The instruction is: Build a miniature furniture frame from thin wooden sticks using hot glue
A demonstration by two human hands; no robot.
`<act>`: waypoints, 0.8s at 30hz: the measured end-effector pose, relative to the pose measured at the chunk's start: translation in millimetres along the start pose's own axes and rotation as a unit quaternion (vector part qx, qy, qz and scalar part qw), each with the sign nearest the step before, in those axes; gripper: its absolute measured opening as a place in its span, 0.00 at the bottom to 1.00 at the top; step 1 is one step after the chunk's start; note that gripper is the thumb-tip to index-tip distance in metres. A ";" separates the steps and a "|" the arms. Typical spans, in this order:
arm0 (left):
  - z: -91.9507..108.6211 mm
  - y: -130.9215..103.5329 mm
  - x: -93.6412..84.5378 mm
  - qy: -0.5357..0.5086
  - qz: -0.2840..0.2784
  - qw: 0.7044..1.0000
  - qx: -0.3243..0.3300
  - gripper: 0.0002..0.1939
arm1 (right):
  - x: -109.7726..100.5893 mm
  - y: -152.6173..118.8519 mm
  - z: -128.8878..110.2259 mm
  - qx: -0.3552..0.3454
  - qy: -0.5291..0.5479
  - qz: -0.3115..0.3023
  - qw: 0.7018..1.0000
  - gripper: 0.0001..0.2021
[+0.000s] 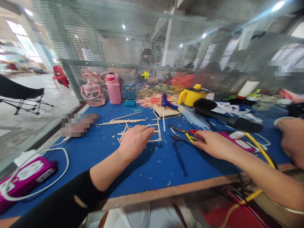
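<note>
My left hand (134,141) is closed over a small frame of thin wooden sticks (159,132), which stands slightly raised off the blue tabletop. Its fingers hide the middle of the frame. Over to the right, my right hand (211,142) grips the red and yellow handles of a pair of pliers (180,129), whose dark jaws point left. A second pair of pliers with long blue handles (180,157) lies just below, its head near the first pair. Loose wooden sticks (125,121) rest behind my left hand.
A blue glue gun (169,104) lies by another stick structure (167,113). Behind stand a yellow pot (193,96), a pink bottle (113,89) and a blue basket (129,94). Purple power strips (35,171) sit at both sides. Another person's hand (293,139) is at far right.
</note>
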State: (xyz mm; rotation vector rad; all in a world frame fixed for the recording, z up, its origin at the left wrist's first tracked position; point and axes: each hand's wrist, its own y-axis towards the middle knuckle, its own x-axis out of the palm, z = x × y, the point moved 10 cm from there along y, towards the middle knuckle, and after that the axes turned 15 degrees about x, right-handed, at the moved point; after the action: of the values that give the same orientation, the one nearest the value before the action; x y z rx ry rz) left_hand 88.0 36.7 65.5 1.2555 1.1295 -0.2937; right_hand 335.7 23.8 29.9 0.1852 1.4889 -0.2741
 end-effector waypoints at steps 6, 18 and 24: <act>-6.5 -16.1 40.4 -0.045 -0.224 0.972 -0.058 0.18 | 8.3 19.8 14.6 0.011 -0.004 -0.003 1.000 0.19; 32.4 -12.7 21.0 -0.028 -0.224 0.974 -0.035 0.12 | -4.5 24.1 31.7 0.072 0.088 0.011 0.993 0.32; 10.4 -24.0 39.6 -0.037 -0.256 0.960 -0.108 0.14 | -19.6 -19.6 18.1 0.057 0.365 -0.046 0.928 0.22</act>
State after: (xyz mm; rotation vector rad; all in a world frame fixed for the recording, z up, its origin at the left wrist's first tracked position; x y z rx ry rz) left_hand 94.5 34.4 18.5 0.7389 1.3720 -0.5830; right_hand 346.1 1.2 51.7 0.3340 2.2275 -0.3932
